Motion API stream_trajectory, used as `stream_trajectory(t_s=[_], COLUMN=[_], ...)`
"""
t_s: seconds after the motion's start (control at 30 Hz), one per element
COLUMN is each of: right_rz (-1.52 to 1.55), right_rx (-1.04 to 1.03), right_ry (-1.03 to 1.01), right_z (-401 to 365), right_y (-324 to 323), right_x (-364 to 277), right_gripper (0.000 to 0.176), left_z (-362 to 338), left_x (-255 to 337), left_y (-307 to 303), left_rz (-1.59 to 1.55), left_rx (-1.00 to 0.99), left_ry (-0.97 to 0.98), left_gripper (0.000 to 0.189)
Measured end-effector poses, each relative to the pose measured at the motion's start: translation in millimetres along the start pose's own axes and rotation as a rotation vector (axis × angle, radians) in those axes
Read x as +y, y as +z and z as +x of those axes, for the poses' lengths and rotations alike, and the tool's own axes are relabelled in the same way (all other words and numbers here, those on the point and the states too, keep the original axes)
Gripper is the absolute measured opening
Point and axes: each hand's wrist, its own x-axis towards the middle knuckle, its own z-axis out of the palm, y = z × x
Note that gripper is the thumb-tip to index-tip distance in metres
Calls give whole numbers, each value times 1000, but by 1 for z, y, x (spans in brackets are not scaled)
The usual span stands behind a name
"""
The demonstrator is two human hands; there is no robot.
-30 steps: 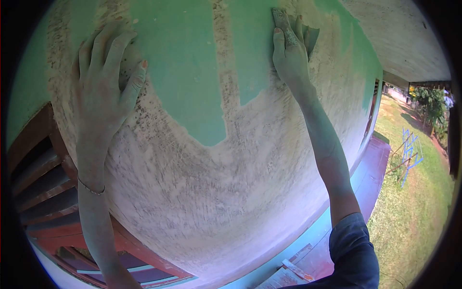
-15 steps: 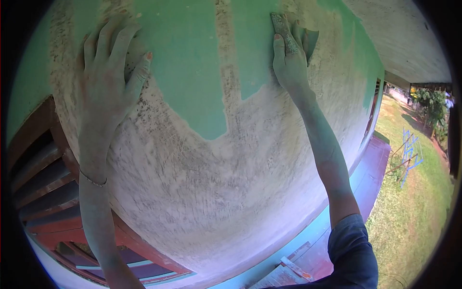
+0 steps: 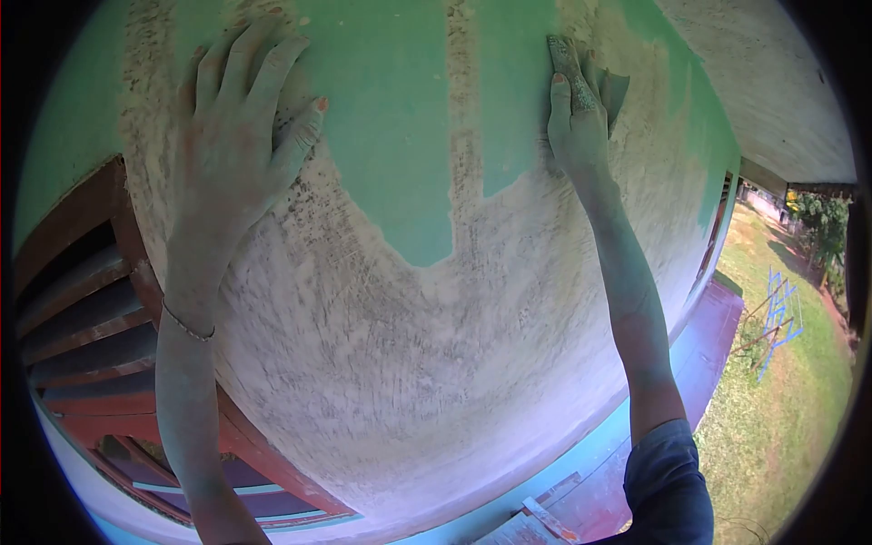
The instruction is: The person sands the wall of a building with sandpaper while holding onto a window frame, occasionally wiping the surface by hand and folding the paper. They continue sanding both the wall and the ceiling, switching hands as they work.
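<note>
My left hand (image 3: 232,136) lies against the upper wall at left, fingers spread and nothing held. A thin bracelet (image 3: 188,327) circles that wrist. At upper right, my right hand (image 3: 579,123) presses a bent piece of sandpaper (image 3: 568,62) to the wall; its speckled end shows beside the fingers and a dark flap (image 3: 618,91) sticks out behind them. Both hands and forearms are coated in pale dust. Green paint (image 3: 391,145) covers parts of the wall between the hands, while the lower wall (image 3: 363,336) is bare, whitish and scuffed.
A brown window frame with slats (image 3: 91,300) is at lower left, near my left forearm. Below stands a wooden plank or bench (image 3: 536,522) by the wall's foot. A ledge (image 3: 704,336), grass (image 3: 772,409) and a blue rack (image 3: 778,313) lie to the right, under an overhang (image 3: 763,82).
The view has swung slightly left, so wall, window and hands appear farther right. Both hands stay at nearly the same places on the wall, the right still holding the sandpaper.
</note>
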Motion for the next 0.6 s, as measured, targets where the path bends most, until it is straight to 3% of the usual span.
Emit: stream_trajectory(t_s=[0.1,0.17,0.27,0.3,0.37,0.4,0.5,0.57,0.6], right_rz=[-107,22,-140,-5,57,-18,14,-20,68], right_rx=[-25,-448,-346,-363,-265,-157,-193,-136,-280], right_ry=[31,526,299,349,188,-18,29,-35,247], right_z=[55,135,123,107,49,15,-22,16,58], right_y=[34,17,-6,-4,4,-4,-22,-2,8], right_x=[35,18,-17,3,26,17,1,17,21], right_gripper=[45,58,58,51,46,47,47,46,46], left_z=[3,2,0,-1,-1,-2,-3,3,4], left_x=[0,-1,-4,-4,-4,-4,0,0,-1], left_y=[0,1,1,2,1,1,0,2,2], left_rz=[20,-5,-22,-29,-28,-19,-2,28,28], left_rx=[5,6,-8,-12,-11,-12,-17,-11,-6], left_ry=[-4,10,20,24,20,13,7,23,12], left_gripper=[50,50,51,51,51,51,51,51,50])
